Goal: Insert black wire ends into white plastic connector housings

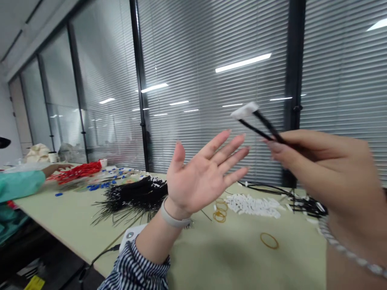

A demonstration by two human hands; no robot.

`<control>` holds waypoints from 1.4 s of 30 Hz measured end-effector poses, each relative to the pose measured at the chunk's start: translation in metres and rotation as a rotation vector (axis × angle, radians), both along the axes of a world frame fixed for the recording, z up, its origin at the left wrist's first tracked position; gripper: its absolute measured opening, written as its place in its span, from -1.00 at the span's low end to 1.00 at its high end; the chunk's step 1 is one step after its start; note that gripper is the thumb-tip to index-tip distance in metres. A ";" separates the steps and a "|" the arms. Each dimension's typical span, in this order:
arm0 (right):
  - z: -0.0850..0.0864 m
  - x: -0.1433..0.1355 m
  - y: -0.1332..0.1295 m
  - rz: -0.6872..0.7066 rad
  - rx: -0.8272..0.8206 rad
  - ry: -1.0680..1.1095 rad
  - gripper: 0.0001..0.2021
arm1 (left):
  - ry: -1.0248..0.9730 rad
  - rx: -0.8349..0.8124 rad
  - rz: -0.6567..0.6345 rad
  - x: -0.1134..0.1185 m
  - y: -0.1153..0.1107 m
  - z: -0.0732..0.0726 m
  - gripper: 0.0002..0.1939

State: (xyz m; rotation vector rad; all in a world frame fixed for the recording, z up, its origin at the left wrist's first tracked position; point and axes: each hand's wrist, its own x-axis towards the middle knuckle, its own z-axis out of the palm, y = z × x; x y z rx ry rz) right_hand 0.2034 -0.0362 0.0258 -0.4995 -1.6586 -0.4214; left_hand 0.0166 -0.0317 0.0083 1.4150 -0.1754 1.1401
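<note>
- The white piece, with two black strands running from it, is held up right of centre in the frame, well above the desk; it is blurred, so its exact make cannot be told.
- The right hand, at the right of the frame, pinches the strands between thumb and fingers, leaving the white end free and pointing to the upper left.
- The left hand, at the centre, is empty, palm towards the camera and fingers spread, near the piece but holding nothing.
- The step in hand looks like holding the piece up in view; I judge that a next move with both hands calls for curling the left fingers while the right pinch keeps the strands steady.
- Below the hands lie a heap of white pieces, a cluster of yellow bands and, lower right of centre, a single band.
- Left of centre lies a black bundle; further out, at the left edge, a co-worker's green sleeve reaches towards a red bundle.
</note>
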 end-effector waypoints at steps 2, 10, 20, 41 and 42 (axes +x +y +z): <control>-0.006 -0.001 0.002 -0.101 0.112 -0.185 -0.88 | 0.020 -0.055 0.059 -0.003 0.003 -0.004 -0.27; -0.070 0.025 0.007 -0.566 0.460 -0.692 -0.82 | 0.354 -0.383 0.051 -0.007 0.033 -0.075 -0.52; -0.158 0.062 0.011 -0.580 0.112 -0.982 -0.75 | 0.532 -0.894 -0.063 0.016 0.032 -0.151 -0.76; -0.165 0.067 0.016 -0.250 -0.617 -0.854 -0.72 | 0.714 -0.352 0.140 0.014 0.020 -0.169 -0.71; -0.166 0.066 0.015 -0.306 -0.525 -0.856 -0.72 | 0.688 -0.381 0.125 0.014 0.020 -0.168 -0.70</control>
